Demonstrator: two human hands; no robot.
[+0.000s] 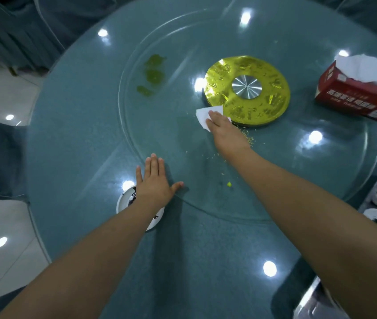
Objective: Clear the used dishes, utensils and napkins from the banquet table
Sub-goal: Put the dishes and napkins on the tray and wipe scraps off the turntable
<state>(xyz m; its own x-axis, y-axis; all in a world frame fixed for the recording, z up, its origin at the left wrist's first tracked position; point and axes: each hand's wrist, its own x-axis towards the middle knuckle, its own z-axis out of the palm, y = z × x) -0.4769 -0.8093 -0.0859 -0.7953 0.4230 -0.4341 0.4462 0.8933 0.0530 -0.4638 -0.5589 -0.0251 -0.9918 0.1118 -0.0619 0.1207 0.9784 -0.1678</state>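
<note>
Left grip (154, 178) flat, red tissue box (355, 93) lettering blurred

Turntable hub (247, 89): a gold disc with a silver centre, seen through the middle of the glass turntable (136, 125).
Tissue box (355, 93): red with white print, near the table's right edge, white tissue sticking out of its top.
Green smears (153, 75): three patches on the glass, left of the hub and well apart from it.
Chairs (10, 35): covered in teal cloth, at the far left.
Floor (1, 238): pale glossy tiles at left, reflecting ceiling lights.
</note>
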